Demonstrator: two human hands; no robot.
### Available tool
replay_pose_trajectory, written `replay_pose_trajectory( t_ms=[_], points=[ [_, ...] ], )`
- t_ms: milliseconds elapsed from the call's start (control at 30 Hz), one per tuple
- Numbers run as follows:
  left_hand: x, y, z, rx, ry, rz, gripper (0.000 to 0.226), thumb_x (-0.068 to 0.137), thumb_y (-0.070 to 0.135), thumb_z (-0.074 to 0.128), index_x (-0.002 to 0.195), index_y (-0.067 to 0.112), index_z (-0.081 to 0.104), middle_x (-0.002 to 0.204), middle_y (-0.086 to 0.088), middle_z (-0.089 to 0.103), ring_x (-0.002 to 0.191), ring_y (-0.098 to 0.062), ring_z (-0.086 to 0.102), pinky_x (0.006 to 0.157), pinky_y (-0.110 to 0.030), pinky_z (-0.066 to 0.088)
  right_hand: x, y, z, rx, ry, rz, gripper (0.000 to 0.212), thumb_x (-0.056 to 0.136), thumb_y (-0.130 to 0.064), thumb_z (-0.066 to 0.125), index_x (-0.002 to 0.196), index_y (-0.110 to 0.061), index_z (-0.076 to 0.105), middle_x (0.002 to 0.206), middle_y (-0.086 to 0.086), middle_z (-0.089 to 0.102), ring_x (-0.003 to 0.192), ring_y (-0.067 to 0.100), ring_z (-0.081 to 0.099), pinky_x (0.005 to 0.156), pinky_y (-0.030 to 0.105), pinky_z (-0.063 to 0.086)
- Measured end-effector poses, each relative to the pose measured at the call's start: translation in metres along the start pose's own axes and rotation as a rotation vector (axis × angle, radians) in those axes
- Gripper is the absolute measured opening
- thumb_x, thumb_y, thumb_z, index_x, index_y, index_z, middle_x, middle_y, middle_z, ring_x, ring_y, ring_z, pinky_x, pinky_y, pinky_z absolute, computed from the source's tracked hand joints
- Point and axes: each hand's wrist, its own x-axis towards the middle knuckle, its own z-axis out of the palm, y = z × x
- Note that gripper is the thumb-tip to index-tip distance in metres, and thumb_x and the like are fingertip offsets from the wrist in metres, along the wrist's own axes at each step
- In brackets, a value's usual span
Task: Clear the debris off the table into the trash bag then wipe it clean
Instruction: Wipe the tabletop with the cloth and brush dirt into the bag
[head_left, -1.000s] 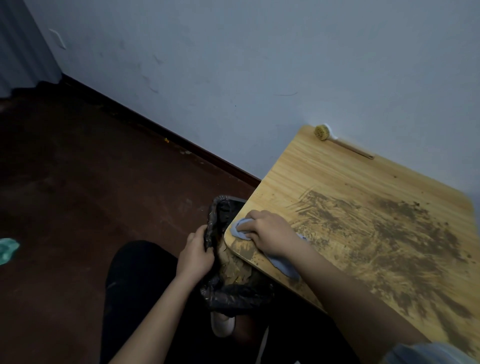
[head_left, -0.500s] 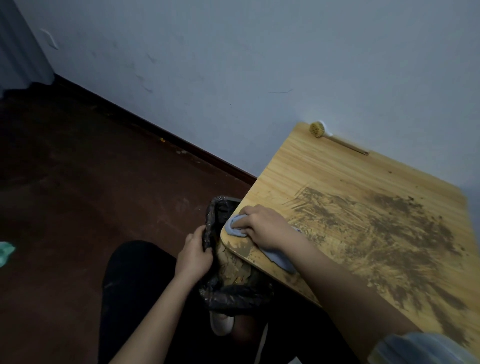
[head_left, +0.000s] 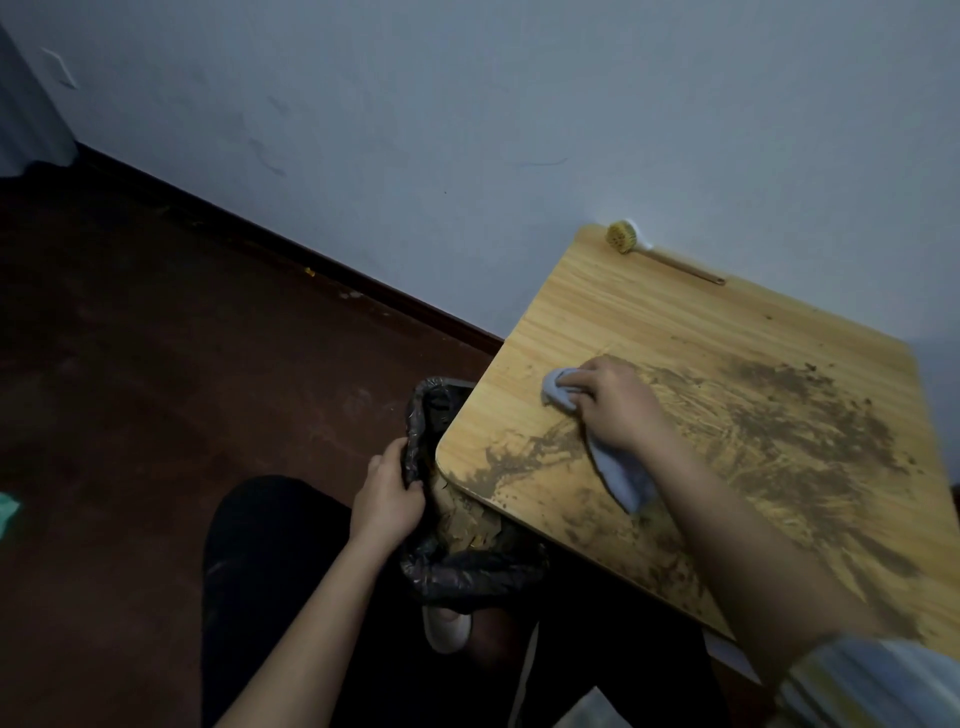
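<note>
Pressing cloth (head_left: 618, 475) w/ right hand (head_left: 615, 405) (long axis toward person).

The wooden tabletop (head_left: 613, 317) is standing against the wall, and brown dirt (head_left: 789, 421) is lying smeared across much of it, thinning into streaks near the front corner. A blue cloth (head_left: 618, 475) is lying flat on the wood among those streaks. A brush (head_left: 623, 237) with a thin handle is resting along the far edge, well apart from the dirt.
</note>
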Motion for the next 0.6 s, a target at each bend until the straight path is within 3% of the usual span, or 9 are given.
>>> replay_pose_trajectory(
  t_ms=[100,200,367,433,500,600],
  points=[
    [0.002,0.0,0.001,-0.012,0.0,-0.002,0.057,0.09,0.014,0.054,0.142,0.028,0.034,0.133,-0.006,0.044,0.113,-0.031,0.054,0.082,-0.034,0.041,0.012,0.016,-0.004,0.012,0.086,0.144,0.028,0.098,-0.01,0.048,0.116,-0.012,0.07,0.107,0.018,0.059,0.084,0.034,0.053,0.066,0.034,0.038],
    [0.002,0.001,-0.001,-0.021,-0.003,0.008,0.056,0.09,0.014,0.053,0.141,0.028,0.035,0.133,-0.006,0.044,0.113,-0.03,0.053,0.081,-0.033,0.04,0.023,0.025,-0.007,0.053,0.094,0.254,0.029,0.095,-0.004,0.047,0.11,-0.008,0.071,0.096,0.02,0.063,0.068,0.03,0.049,0.06,0.037,0.034],
    [0.004,-0.002,-0.002,-0.014,0.015,0.007,0.057,0.088,0.012,0.055,0.14,0.027,0.037,0.131,-0.008,0.047,0.113,-0.032,0.055,0.088,-0.036,0.043,0.034,0.037,-0.005,0.043,0.04,0.373,0.032,0.098,-0.007,0.045,0.126,-0.006,0.063,0.128,0.02,0.056,0.09,0.039,0.06,0.072,0.046,0.049],
    [0.005,-0.003,-0.001,-0.015,0.02,0.004,0.057,0.088,0.012,0.055,0.14,0.027,0.037,0.131,-0.007,0.047,0.113,-0.033,0.055,0.087,-0.035,0.042,0.035,0.038,-0.001,0.005,-0.017,0.409,0.032,0.098,-0.006,0.043,0.123,-0.01,0.063,0.124,0.018,0.056,0.088,0.038,0.059,0.071,0.044,0.049],
    [0.006,-0.004,-0.001,-0.007,0.025,0.006,0.057,0.088,0.013,0.055,0.139,0.028,0.037,0.131,-0.007,0.047,0.113,-0.032,0.054,0.085,-0.033,0.041,0.032,0.036,0.004,-0.046,-0.067,0.404,0.027,0.097,-0.005,0.04,0.109,-0.015,0.062,0.109,0.019,0.054,0.076,0.034,0.053,0.061,0.037,0.04],
    [0.009,-0.007,0.001,0.002,0.035,0.006,0.057,0.088,0.013,0.056,0.139,0.029,0.037,0.13,-0.006,0.047,0.113,-0.031,0.054,0.083,-0.033,0.04,0.029,0.03,0.008,-0.087,-0.075,0.3,0.029,0.097,-0.009,0.044,0.117,-0.015,0.064,0.115,0.017,0.058,0.083,0.036,0.057,0.063,0.034,0.041]
  ],
)
